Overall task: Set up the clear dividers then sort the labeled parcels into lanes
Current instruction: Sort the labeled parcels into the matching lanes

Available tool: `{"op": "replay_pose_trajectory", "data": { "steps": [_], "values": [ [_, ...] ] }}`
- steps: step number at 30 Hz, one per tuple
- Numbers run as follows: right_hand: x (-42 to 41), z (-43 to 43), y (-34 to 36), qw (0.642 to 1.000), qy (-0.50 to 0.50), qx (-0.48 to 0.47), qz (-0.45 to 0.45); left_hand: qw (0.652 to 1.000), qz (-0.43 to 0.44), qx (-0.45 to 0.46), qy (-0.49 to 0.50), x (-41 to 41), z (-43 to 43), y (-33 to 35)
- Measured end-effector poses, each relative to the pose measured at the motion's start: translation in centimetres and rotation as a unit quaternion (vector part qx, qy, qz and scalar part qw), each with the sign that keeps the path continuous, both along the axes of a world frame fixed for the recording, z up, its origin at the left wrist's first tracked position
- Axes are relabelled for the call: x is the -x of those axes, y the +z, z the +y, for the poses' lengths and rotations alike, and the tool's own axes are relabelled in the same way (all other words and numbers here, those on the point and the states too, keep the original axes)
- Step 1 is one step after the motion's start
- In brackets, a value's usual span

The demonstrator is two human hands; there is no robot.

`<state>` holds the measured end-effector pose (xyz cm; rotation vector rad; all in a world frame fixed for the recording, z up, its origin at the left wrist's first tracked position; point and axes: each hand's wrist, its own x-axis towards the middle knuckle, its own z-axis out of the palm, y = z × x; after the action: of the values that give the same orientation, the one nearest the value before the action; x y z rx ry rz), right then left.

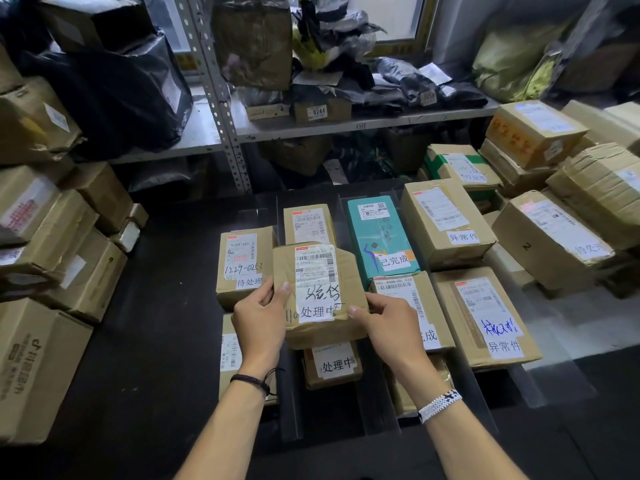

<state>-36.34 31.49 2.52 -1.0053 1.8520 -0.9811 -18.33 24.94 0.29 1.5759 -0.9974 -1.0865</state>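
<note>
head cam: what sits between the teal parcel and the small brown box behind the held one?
A clear upright divider panel stands between the teal parcel and the small brown cardboard box; head view only.

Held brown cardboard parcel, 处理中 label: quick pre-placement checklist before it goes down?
1. Grip: left hand and right hand both hold the flattened brown cardboard parcel at its lower corners: ok.
2. Label readable: white 处理中 sticker faces up: ok.
3. Lane match: small brown box with a 处理中 sticker lies directly below the parcel: ok.
4. Clear plastic dividers upright: ok nearer, far ends cannot tell.
5. Free room in that lane: hidden under parcel, cannot tell.
</note>
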Motion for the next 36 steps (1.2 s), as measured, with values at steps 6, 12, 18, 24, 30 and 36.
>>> {"op": "replay_pose_trajectory", "data": {
  "steps": [6,12,18,24,30,36],
  "values": [
    [0.5,-0.1,-0.7,1.0,-0.004,-0.015,-0.02,1.0,-0.018,0.005,-0.009,0.6,0.3,-0.1],
    [0.7,-0.3,-0.6,0.999,0.009,-0.02,0.03,0.998,-0.053,0.005,-0.027,0.4,0.3,0.2],
    [-1.2,-1.0,1.4,0.986,0.031,0.019,0.163,0.995,-0.073,-0.011,-0.064,-0.9,0.4,1.3],
    [-10.3,-4.2,5.5,0.929,0.145,0.168,0.296,0.985,-0.162,0.05,-0.015,-9.4,1.2,4.9],
    [-25.3,-7.9,7.9,0.872,0.361,0.172,0.282,0.935,-0.331,0.089,0.086,-23.9,2.3,8.0],
    [-41.6,-11.8,8.6,0.878,0.424,0.112,0.191,0.873,-0.446,0.1,0.17,-38.9,0.7,8.8]
  ]
}}
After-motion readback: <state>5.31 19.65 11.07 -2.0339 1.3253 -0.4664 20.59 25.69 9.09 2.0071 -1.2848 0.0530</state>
